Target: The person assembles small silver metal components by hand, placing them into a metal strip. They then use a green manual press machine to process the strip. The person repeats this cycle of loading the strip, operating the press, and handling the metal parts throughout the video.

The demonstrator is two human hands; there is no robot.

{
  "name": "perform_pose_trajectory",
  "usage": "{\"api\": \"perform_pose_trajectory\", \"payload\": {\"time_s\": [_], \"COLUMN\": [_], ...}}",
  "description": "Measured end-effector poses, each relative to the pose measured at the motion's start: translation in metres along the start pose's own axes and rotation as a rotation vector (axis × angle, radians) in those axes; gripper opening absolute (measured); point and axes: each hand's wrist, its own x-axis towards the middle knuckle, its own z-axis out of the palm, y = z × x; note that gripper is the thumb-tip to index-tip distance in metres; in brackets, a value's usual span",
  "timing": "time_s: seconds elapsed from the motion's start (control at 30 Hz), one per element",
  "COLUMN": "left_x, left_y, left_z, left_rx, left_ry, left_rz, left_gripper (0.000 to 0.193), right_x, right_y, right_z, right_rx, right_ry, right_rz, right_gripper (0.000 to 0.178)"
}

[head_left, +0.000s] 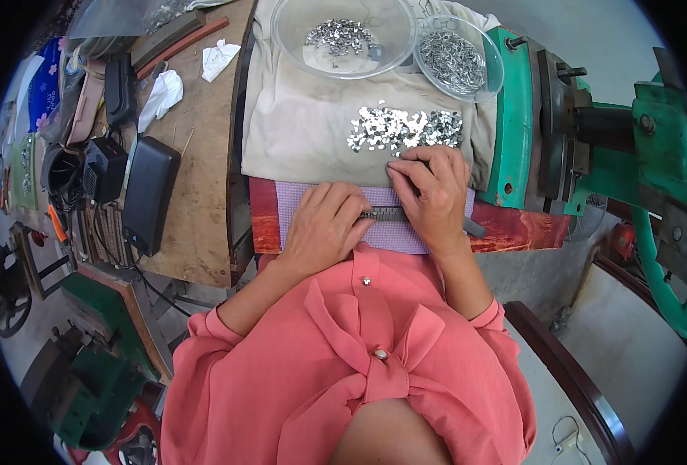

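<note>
A dark metal bar with a row of notches (390, 215) lies on a purple checked cloth (290, 208) in front of me. My left hand (321, 223) is closed at the bar's left end, thumb and forefinger pinching there. My right hand (439, 192) is above the bar's right part, thumb and forefinger drawn together toward the far side. A tiny dark piece seems to show at its fingertips, too small to name. Just beyond that hand, a loose pile of small shiny metal pieces (394, 128) is spread on a beige cloth (297, 139).
Behind the pile stand a large clear bowl (280, 53) and a smaller clear tub (498, 71), both with small metal parts. A green machine (508, 132) borders the right. At left, a wooden table (200, 178) holds a black box (151, 198), tissues and tools.
</note>
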Motion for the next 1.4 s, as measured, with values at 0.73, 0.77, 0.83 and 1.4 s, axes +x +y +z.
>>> {"api": "perform_pose_trajectory", "payload": {"time_s": [0.73,0.77,0.83,1.4], "left_x": [0.007,0.007,0.004,0.012], "left_y": [0.003,0.002,0.002,0.004], "left_z": [0.006,0.005,0.004,0.008], "left_rx": [0.007,0.007,-0.011,-0.014], "left_ry": [-0.008,-0.012,-0.015,-0.014], "left_rz": [0.043,0.048,0.029,0.089], "left_gripper": [0.021,0.022,0.026,0.020], "right_x": [0.003,0.007,0.012,-0.013], "right_y": [0.005,0.006,0.008,-0.006], "right_z": [-0.013,-0.011,-0.007,-0.023], "right_rx": [0.070,0.051,0.018,0.182], "right_ry": [0.031,0.017,-0.010,-0.097], "right_rz": [0.052,0.046,0.031,0.050], "right_gripper": [0.019,0.018,0.015,0.015]}}
